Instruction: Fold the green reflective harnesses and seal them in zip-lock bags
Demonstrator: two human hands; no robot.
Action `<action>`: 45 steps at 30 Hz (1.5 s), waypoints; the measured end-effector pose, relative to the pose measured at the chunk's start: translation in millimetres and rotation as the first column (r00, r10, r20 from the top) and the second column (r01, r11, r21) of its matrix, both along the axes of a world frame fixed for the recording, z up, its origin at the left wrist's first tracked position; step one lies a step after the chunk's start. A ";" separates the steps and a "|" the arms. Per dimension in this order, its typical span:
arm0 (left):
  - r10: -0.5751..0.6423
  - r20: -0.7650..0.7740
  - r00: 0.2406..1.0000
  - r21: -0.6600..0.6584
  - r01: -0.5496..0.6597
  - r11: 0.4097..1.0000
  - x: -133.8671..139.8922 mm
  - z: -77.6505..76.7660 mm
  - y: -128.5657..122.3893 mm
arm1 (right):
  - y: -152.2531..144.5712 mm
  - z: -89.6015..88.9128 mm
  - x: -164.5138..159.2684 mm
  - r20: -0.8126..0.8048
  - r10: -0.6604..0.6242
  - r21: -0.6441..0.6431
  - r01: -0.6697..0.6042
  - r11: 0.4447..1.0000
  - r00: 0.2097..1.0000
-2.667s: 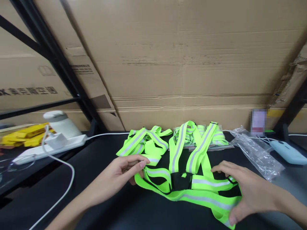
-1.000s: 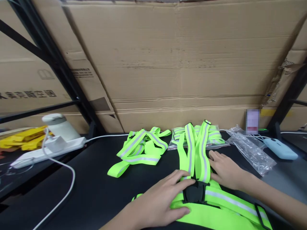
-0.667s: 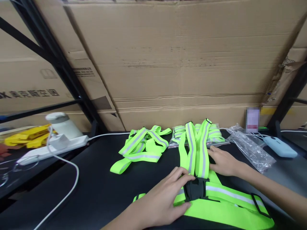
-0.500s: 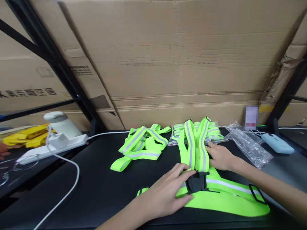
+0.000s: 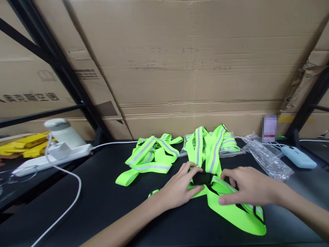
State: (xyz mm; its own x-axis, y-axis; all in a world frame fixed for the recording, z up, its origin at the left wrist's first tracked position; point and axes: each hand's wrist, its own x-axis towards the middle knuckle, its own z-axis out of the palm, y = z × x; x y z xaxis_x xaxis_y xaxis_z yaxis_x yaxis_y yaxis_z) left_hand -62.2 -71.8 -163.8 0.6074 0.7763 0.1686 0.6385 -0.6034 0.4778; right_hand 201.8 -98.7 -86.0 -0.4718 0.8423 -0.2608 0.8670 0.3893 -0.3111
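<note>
A neon-green reflective harness (image 5: pixel 216 156) with grey stripes lies on the black table, its shoulder straps pointing away from me. Its black buckle (image 5: pixel 203 178) sits at the middle of the waist belt. My left hand (image 5: pixel 181 185) grips the belt at the buckle's left side, fingers above and thumb below. Over the right part of the belt (image 5: pixel 238 218) is my right hand (image 5: pixel 248 187), thumb and fingers apart, with the belt showing between them. That belt end bends towards me in a loop. The belt's left end is mostly hidden behind my left hand.
Another green reflective harness (image 5: pixel 151 157) lies loosely heaped to the left. Behind the straps is a clear bag (image 5: pixel 230 144) of folded green straps. An emptied plastic bag (image 5: pixel 268 161) and a light-blue power bank (image 5: pixel 298 157) are on the right. A white cable (image 5: pixel 78 192) crosses the left side.
My right hand has come from beside the shoulder straps towards me, onto the right belt. The belt's right end has swung inward and bent. The buckle and my left hand shifted slightly away from me.
</note>
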 end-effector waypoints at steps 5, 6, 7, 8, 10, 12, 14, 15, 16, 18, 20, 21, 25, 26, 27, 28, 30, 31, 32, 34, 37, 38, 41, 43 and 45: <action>-0.048 0.013 0.999 -0.042 0.048 0.998 -3.3 1.3 5.9 | -11.7 -28.3 -4.3 -0.005 -0.141 0.005 0.141 0.990 0.990; -0.057 0.009 0.998 -0.054 0.057 0.997 -4.8 2.3 5.6 | -9.9 -32.7 -1.5 -0.031 -0.178 -0.009 0.178 0.984 0.984; -0.062 0.006 0.998 -0.063 0.063 0.996 -6.0 3.5 4.9 | -7.2 -35.9 2.0 -0.057 -0.205 -0.029 0.204 0.979 0.977; -0.064 0.004 0.998 -0.068 0.064 0.996 -6.9 4.8 4.0 | -4.1 -37.6 6.0 -0.077 -0.221 -0.052 0.218 0.975 0.972; -0.060 0.009 0.998 -0.069 0.060 0.996 -7.1 7.2 1.5 | 1.8 -37.8 13.6 -0.089 -0.235 -0.097 0.226 0.969 0.968; -0.059 0.033 0.998 -0.061 0.061 0.996 -5.5 8.4 -1.8 | 5.6 -35.2 19.0 -0.068 -0.224 -0.107 0.216 0.971 0.972; -0.065 0.064 0.996 -0.046 0.068 0.997 -3.3 8.2 -5.4 | 7.0 -31.9 22.2 -0.042 -0.200 -0.073 0.197 0.978 0.979; -0.066 0.078 0.995 -0.034 0.069 0.997 -2.4 7.6 -7.3 | 7.1 -30.6 23.2 -0.036 -0.192 -0.049 0.190 0.981 0.981; -0.066 0.088 0.994 -0.018 0.068 0.998 -1.7 7.0 -9.1 | 7.1 -29.7 24.0 -0.033 -0.190 -0.025 0.189 0.982 0.981; -0.072 0.087 0.994 0.020 0.071 0.997 -1.2 5.8 -12.3 | 7.0 -29.4 25.7 -0.033 -0.203 0.012 0.203 0.979 0.979; -0.105 0.051 0.993 0.065 0.102 0.993 -1.3 5.2 -14.7 | 6.5 -31.3 27.8 -0.044 -0.197 0.053 0.199 0.979 0.979; -0.134 0.023 0.991 0.084 0.132 0.988 -1.4 5.2 -15.4 | 5.8 -32.9 29.1 -0.051 -0.181 0.079 0.184 0.980 0.982; -0.205 -0.052 0.977 0.081 0.208 0.975 -0.9 6.8 -15.9 | -4.3 -42.7 36.8 -0.064 -0.066 0.231 0.079 0.970 0.996; -0.197 -0.054 0.979 0.061 0.200 0.978 -0.6 7.4 -15.8 | -8.4 -45.9 39.9 -0.066 -0.036 0.275 0.053 0.960 0.997; -0.184 -0.051 0.982 0.039 0.186 0.982 -0.1 8.0 -15.6 | -12.6 -49.3 43.8 -0.075 -0.009 0.316 0.032 0.948 0.997; -0.174 -0.047 0.984 0.018 0.175 0.984 0.3 8.5 -15.3 | -16.6 -53.0 48.5 -0.091 0.009 0.351 0.024 0.936 0.996; -0.166 -0.030 0.986 -0.012 0.165 0.986 0.7 8.8 -14.7 | -23.0 -60.4 60.6 -0.129 -0.007 0.367 0.054 0.929 0.992; -0.164 -0.020 0.986 -0.018 0.164 0.986 0.7 8.5 -14.2 | -25.2 -64.0 67.8 -0.155 -0.024 0.356 0.078 0.931 0.988; -0.162 -0.009 0.987 -0.018 0.162 0.987 0.4 8.0 -13.7 | -26.8 -67.6 75.3 -0.183 -0.046 0.340 0.107 0.934 0.982; -0.150 0.011 0.989 -0.013 0.150 0.989 -0.5 6.5 -12.5 | -29.3 -74.8 90.0 -0.247 -0.094 0.324 0.174 0.930 0.964; -0.123 0.028 0.992 0.004 0.123 0.992 -1.9 4.5 -10.5 | -34.7 -86.7 104.7 -0.353 -0.172 0.399 0.314 0.862 0.920; -0.122 0.027 0.992 0.015 0.122 0.992 -2.1 4.1 -9.9 | -37.2 -90.8 106.3 -0.378 -0.182 0.431 0.346 0.833 0.908; -0.154 0.024 0.988 0.064 0.153 0.986 -2.1 3.7 -8.2 | -44.7 -99.7 101.8 -0.384 -0.197 0.483 0.377 0.790 0.902; -0.182 0.032 0.983 0.078 0.179 0.981 -2.0 3.2 -6.9 | -47.4 -100.3 95.5 -0.356 -0.207 0.490 0.371 0.789 0.911; -0.187 0.046 0.981 0.057 0.185 0.981 -2.4 1.7 -5.2 | -47.6 -97.0 91.4 -0.339 -0.206 0.486 0.358 0.797 0.918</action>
State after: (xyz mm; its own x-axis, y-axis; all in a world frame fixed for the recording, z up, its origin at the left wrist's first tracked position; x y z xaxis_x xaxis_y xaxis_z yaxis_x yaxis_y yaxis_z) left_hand -64.5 -77.1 -162.1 0.7299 0.6400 0.2401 0.4885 -0.7341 0.4717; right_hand 293.2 -146.4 -183.1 -0.1757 0.9164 0.3595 0.8823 0.3086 -0.3555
